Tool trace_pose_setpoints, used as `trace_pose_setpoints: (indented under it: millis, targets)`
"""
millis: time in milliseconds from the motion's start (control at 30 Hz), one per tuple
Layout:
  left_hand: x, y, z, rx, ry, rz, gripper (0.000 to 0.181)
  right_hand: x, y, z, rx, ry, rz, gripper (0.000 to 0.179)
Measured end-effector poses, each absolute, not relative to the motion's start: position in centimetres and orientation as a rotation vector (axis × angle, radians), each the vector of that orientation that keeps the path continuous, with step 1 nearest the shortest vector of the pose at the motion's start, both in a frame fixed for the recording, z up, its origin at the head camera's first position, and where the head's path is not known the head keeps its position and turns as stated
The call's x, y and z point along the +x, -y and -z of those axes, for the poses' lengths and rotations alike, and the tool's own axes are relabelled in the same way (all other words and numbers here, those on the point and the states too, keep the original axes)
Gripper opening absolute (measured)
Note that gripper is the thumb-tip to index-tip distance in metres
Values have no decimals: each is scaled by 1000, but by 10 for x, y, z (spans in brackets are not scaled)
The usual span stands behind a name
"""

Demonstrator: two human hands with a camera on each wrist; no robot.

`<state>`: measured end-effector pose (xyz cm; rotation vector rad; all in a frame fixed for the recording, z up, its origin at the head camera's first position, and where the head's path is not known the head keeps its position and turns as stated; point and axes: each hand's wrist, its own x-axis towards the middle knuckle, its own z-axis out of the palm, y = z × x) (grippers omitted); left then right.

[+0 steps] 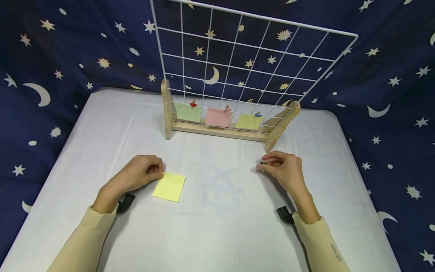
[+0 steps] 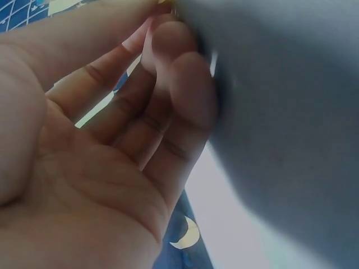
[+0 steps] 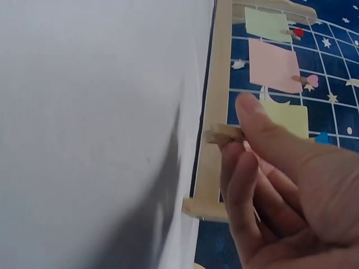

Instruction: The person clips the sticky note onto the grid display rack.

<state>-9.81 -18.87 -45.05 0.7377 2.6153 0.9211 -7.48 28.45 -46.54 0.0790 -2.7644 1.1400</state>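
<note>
My left hand [image 1: 141, 172] pinches the upper left corner of a yellow sticky note [image 1: 171, 187] between thumb and curled fingers, low over the white table. In the left wrist view the fingers [image 2: 193, 92] come right down by the tabletop, and only a sliver of the note shows. Over the table's right side, my right hand [image 1: 283, 170] holds a small wooden clothespin [image 3: 224, 134] between thumb and fingertips. A dark green bit [image 1: 263, 163] of the clothespin shows in the head view; the wooden end points away from the fingers.
A white wire grid [image 1: 251, 47] stands in a wooden base [image 1: 217, 130] at the back. Clipped along its bottom are a green note [image 1: 188, 113], a pink note [image 1: 218, 118] and a yellow note [image 1: 249, 121]. Behind hangs a dark blue star-patterned cloth [image 1: 85, 41].
</note>
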Motion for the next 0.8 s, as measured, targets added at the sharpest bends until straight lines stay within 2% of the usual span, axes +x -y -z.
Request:
trace_pose_setpoints:
  millis: [300, 800]
  targets:
    - [-99, 186, 451, 734, -2666, -929, 17, -79, -274, 459, 29, 2695, -1123, 22]
    - [-101, 176, 450, 732, -2713, -959, 14, -99, -257, 432, 136, 2471, -1248, 18]
